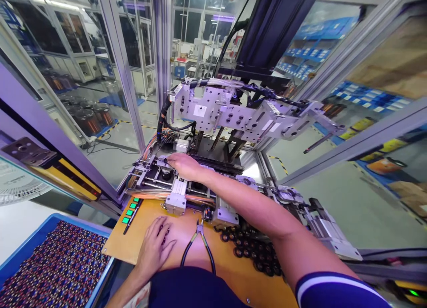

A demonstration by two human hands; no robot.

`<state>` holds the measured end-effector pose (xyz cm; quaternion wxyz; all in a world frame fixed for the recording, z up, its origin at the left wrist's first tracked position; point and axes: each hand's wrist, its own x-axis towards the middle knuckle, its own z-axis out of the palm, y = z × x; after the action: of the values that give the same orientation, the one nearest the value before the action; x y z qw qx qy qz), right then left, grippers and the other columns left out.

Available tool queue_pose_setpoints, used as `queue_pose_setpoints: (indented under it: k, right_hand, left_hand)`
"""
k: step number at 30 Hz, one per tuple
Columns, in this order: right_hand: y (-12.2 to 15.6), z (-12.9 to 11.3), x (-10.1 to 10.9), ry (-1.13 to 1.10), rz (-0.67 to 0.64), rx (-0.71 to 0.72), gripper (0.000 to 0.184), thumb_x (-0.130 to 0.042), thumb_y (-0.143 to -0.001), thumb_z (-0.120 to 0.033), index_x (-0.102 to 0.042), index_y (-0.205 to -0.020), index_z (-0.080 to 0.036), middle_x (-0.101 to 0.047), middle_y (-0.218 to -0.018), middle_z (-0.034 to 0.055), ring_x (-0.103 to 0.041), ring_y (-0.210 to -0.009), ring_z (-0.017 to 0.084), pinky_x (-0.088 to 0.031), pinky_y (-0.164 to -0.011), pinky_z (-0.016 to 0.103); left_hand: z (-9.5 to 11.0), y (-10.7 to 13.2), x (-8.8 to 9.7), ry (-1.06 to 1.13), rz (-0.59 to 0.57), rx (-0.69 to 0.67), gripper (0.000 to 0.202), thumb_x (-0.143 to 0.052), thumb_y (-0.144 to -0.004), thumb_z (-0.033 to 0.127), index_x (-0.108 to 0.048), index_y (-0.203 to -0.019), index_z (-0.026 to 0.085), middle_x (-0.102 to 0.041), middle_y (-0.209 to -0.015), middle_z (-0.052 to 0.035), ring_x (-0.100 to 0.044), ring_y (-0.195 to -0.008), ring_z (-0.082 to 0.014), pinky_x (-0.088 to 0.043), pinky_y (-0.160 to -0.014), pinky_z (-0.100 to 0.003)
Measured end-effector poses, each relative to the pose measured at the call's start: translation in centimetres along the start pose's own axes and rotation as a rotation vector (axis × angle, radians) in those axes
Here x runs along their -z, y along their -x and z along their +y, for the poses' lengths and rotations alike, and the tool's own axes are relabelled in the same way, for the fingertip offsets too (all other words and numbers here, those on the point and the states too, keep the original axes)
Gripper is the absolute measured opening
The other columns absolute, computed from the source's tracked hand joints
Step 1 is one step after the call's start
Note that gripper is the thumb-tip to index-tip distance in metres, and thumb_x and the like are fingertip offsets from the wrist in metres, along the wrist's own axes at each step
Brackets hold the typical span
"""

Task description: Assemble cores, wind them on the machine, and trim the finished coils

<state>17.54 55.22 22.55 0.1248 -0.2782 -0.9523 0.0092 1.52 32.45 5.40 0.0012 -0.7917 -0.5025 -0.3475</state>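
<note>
My right hand [184, 165] reaches far forward over the machine and pinches a small part at the metal fixture [162, 165] at the back left; what the fingers hold is too small to name. My left hand [155, 246] lies palm down on the orange worktop [126, 243], fingers curled over several small dark ring-shaped parts. Small pliers [199, 245] with black handles lie just right of the left hand. A heap of black ring parts [253, 250] lies on the worktop under my right forearm.
A blue tray [50, 263] full of small dark parts stands at the lower left. Green lit buttons [130, 209] line the worktop's left edge. A grey machine head [240, 110] with cables hangs above the fixture. Glass-panelled aluminium frames enclose the cell.
</note>
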Motion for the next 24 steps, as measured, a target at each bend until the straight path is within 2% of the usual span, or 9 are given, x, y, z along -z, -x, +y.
queue_pose_setpoints:
  k: [2, 4, 7, 9, 10, 13, 16, 19, 24]
  right_hand:
    - [1.4, -0.8, 1.3, -0.008, 0.093, -0.009, 0.037, -0.051, -0.082, 0.004, -0.070, -0.111, -0.008, -0.069, -0.119, 0.0141, -0.063, -0.113, 0.023, -0.053, -0.097, 0.036]
    - [4.6, -2.3, 2.7, -0.013, 0.205, -0.033, 0.042, -0.045, -0.086, 0.002, -0.064, -0.123, -0.008, -0.065, -0.128, 0.0162, -0.059, -0.121, 0.024, -0.051, -0.104, 0.040]
    - [12.8, -5.6, 3.4, -0.020, 0.418, -0.093, 0.047, -0.041, -0.093, -0.002, -0.054, -0.136, -0.011, -0.062, -0.132, 0.0165, -0.058, -0.125, 0.024, -0.050, -0.107, 0.048]
    - [19.3, -8.1, 2.5, -0.001, 0.720, -0.194, 0.057, -0.052, -0.090, -0.003, -0.047, -0.143, -0.022, -0.068, -0.123, 0.0123, -0.065, -0.115, 0.024, -0.058, -0.096, 0.045]
    - [22.4, -9.3, 1.7, 0.017, 0.747, -0.254, 0.062, -0.054, -0.089, -0.003, -0.044, -0.146, -0.025, -0.070, -0.115, 0.0114, -0.068, -0.109, 0.024, -0.061, -0.090, 0.044]
    - [30.0, -12.3, -1.5, 0.056, 0.689, -0.463, 0.051, -0.053, -0.090, -0.005, -0.055, -0.137, -0.025, -0.073, -0.097, 0.0118, -0.072, -0.088, 0.025, -0.064, -0.074, 0.042]
    - [34.1, -14.0, -4.5, 0.067, 0.583, -0.651, 0.031, -0.051, -0.093, -0.012, -0.067, -0.118, -0.022, -0.072, -0.089, 0.0115, -0.071, -0.079, 0.027, -0.063, -0.069, 0.044]
    - [35.1, -14.3, -6.5, 0.018, 0.487, -0.770, 0.024, -0.054, -0.092, -0.015, -0.070, -0.109, -0.020, -0.071, -0.094, 0.0122, -0.068, -0.086, 0.028, -0.061, -0.075, 0.046]
    - [33.9, -13.2, -8.0, -0.117, 0.426, -0.866, 0.022, -0.057, -0.087, -0.010, -0.074, -0.096, -0.019, -0.068, -0.096, 0.0143, -0.062, -0.090, 0.029, -0.055, -0.079, 0.048]
  left_hand:
    - [0.0, 0.0, 0.1, -0.011, 0.020, -0.006, 0.050, -0.069, -0.086, 0.034, -0.056, -0.131, 0.018, -0.066, -0.130, -0.0179, -0.062, -0.122, -0.0334, -0.057, -0.096, -0.049]
    - [0.1, 0.1, 0.3, -0.018, 0.042, -0.005, 0.056, -0.070, -0.085, 0.035, -0.051, -0.136, 0.018, -0.065, -0.131, -0.0190, -0.061, -0.123, -0.0343, -0.057, -0.097, -0.050]
    - [0.1, 0.2, 0.7, -0.013, 0.068, 0.011, 0.064, -0.070, -0.085, 0.036, -0.045, -0.141, 0.019, -0.064, -0.130, -0.0189, -0.061, -0.122, -0.0345, -0.056, -0.097, -0.051]
    - [0.2, 0.5, 1.3, 0.001, 0.077, 0.029, 0.066, -0.071, -0.085, 0.036, -0.043, -0.143, 0.020, -0.064, -0.129, -0.0182, -0.061, -0.121, -0.0344, -0.055, -0.098, -0.053]
    - [0.3, 0.6, 1.7, 0.009, 0.078, 0.039, 0.067, -0.071, -0.085, 0.036, -0.043, -0.144, 0.021, -0.063, -0.129, -0.0183, -0.061, -0.121, -0.0348, -0.054, -0.099, -0.054]
    - [0.7, 0.9, 3.4, 0.041, 0.083, 0.063, 0.067, -0.071, -0.085, 0.032, -0.043, -0.145, 0.020, -0.061, -0.129, -0.0203, -0.059, -0.121, -0.0370, -0.049, -0.101, -0.060]
    - [1.1, 0.1, 5.2, 0.061, 0.116, 0.064, 0.066, -0.073, -0.082, 0.028, -0.048, -0.143, 0.020, -0.063, -0.127, -0.0190, -0.060, -0.119, -0.0362, -0.046, -0.104, -0.060]
    - [2.2, -1.7, 6.5, 0.089, 0.146, 0.028, 0.063, -0.077, -0.079, 0.025, -0.054, -0.138, 0.019, -0.066, -0.122, -0.0165, -0.063, -0.114, -0.0333, -0.047, -0.105, -0.056]
    - [4.4, -4.7, 7.4, 0.183, 0.146, -0.017, 0.048, -0.076, -0.078, 0.022, -0.063, -0.125, 0.019, -0.070, -0.116, -0.0144, -0.066, -0.108, -0.0301, -0.049, -0.102, -0.053]
